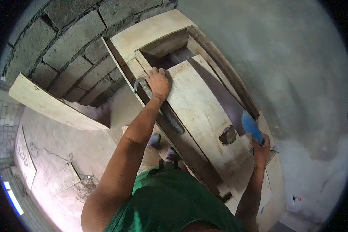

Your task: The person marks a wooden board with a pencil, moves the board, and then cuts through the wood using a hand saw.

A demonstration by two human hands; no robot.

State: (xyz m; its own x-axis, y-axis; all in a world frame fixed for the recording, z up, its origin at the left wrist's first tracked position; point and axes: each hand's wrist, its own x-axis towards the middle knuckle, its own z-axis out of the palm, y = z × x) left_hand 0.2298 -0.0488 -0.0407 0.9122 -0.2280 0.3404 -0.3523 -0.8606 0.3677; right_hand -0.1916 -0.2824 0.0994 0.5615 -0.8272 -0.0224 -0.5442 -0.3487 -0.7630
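While my left hand (159,82) is resting over the far left corner of the board (197,104) in the head view, whether clamping it I cannot tell, my right hand (262,147) is gripping a blue object (251,124) near the right edge, well apart. I should, I judge, be bearing down evenly, keeping clear of the hammer (176,121) lying under my left wrist.
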